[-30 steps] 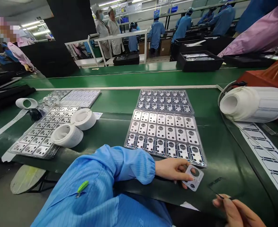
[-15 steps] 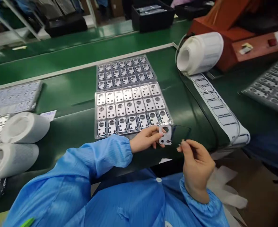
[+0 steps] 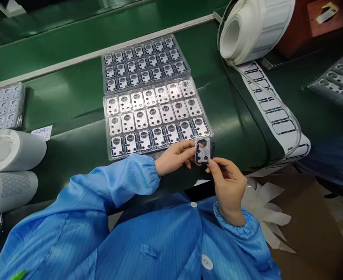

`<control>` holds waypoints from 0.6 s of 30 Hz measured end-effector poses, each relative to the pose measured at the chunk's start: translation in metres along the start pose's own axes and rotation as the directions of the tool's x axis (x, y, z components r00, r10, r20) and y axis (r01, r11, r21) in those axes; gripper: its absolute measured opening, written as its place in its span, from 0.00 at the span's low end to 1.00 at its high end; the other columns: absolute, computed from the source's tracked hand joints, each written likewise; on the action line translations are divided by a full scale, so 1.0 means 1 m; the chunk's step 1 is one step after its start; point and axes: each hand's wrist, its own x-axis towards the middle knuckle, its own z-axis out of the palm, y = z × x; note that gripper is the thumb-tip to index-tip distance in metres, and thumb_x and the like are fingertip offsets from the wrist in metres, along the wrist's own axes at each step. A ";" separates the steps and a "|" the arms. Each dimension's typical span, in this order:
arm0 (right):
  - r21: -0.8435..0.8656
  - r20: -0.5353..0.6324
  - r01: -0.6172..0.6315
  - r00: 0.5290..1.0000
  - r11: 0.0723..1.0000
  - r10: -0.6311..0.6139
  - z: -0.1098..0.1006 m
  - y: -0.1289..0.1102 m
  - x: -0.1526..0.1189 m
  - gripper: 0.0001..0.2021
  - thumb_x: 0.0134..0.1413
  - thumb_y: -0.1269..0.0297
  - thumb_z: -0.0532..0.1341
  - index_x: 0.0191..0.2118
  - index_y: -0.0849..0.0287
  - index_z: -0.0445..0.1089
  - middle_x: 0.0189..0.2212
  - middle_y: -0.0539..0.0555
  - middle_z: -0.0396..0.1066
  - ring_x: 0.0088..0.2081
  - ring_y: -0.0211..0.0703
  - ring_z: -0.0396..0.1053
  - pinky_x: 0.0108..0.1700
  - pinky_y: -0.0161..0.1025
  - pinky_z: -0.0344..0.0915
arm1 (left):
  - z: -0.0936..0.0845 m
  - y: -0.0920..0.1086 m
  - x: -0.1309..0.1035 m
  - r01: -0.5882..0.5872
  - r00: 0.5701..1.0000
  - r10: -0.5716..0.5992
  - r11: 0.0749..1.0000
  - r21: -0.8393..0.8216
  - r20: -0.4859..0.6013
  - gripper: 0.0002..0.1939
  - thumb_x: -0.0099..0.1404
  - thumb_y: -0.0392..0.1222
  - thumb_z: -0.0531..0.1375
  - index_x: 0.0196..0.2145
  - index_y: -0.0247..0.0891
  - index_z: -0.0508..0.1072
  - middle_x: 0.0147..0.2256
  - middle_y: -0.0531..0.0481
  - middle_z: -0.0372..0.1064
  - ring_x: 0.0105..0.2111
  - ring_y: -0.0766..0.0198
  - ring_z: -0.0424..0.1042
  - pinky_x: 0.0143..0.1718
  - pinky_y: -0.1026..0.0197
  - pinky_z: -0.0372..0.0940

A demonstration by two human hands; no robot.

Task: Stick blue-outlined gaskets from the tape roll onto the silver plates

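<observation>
My left hand (image 3: 175, 157) is closed on the edge of a small silvery metal plate (image 3: 202, 155) with one large round hole and smaller ones, held above the belt's near edge. My right hand (image 3: 229, 186) pinches a thin dark adhesive frame (image 3: 213, 147) that lies along the plate's right side, partly hidden behind it. The right fingertips are at the plate's lower right corner. Just beyond my left hand, a clear tray (image 3: 107, 146) holds rows of similar plates; those in its nearest row carry dark outlines. A second filled tray (image 3: 104, 79) adjoins it farther back.
On the right, a large roll (image 3: 256, 31) feeds a white strip (image 3: 276, 116) of dark frames over the belt edge, with a cable looping alongside. White rolls (image 3: 16, 149) and another tray (image 3: 5, 107) stand left. One more tray (image 3: 337, 77) is far right.
My right hand has moved left to the plate, bringing the dark frame from beside it up against it. The camera view has tilted down and shifted.
</observation>
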 end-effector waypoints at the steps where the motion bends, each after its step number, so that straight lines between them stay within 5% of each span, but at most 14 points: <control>1: -0.005 -0.007 0.009 1.000 1.000 -0.009 0.001 0.000 0.000 0.11 0.54 0.56 0.69 0.36 0.59 0.77 0.27 0.50 0.76 0.26 0.36 0.73 0.31 0.34 0.73 | 0.000 0.000 0.000 0.003 1.000 -0.003 1.000 0.003 -0.001 0.23 0.66 0.56 0.63 0.47 0.32 0.71 0.33 0.48 0.73 0.31 0.68 0.76 0.27 0.69 0.68; 18: -0.066 -0.041 0.078 0.996 0.995 -0.081 0.004 0.000 -0.001 0.09 0.57 0.57 0.68 0.36 0.58 0.77 0.28 0.50 0.75 0.27 0.36 0.72 0.31 0.35 0.71 | 0.002 0.002 -0.001 0.001 1.000 -0.001 1.000 -0.006 0.017 0.20 0.68 0.54 0.63 0.46 0.32 0.71 0.35 0.48 0.72 0.34 0.68 0.77 0.29 0.70 0.70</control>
